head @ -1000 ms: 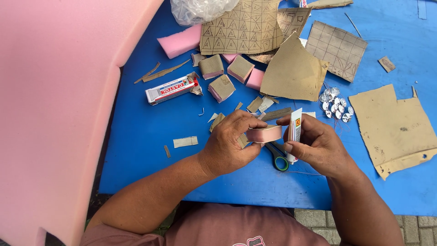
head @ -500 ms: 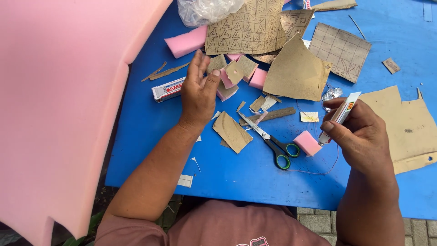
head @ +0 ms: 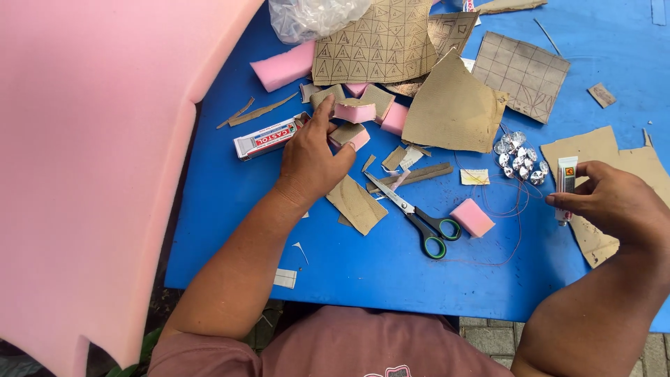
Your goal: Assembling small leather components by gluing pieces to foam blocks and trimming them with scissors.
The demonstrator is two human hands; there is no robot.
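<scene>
Craft work at a blue tabletop (head: 391,279), seen from above. The left hand (head: 312,157) reaches into a cluster of small pink foam blocks (head: 354,112) faced with brown card, its fingers loosely spread with the fingertips touching one block; nothing is gripped yet. The right hand (head: 614,202) pinches a small white glue tube (head: 566,183) upright between thumb and fingers, near the right edge of the tabletop. The step in hand appears to be the choice of a foam piece for gluing; the next move probably calls for a firm pinch on one block without disturbing its neighbours, then bringing it towards the tube.

Lying between the hands: scissors (head: 419,218) with green-and-black handles, a loose pink foam square (head: 472,217), a thin wire loop and a cluster of silver beads (head: 518,160). Containers are few: a flat red-and-white glue carton (head: 269,137) just left of the left hand, contents not visible, and a crumpled clear plastic bag (head: 314,15) at the far edge, contents unclear. Marked cardboard sheets (head: 377,49) lie beyond; a large pink foam slab (head: 84,160) stands at left.
</scene>
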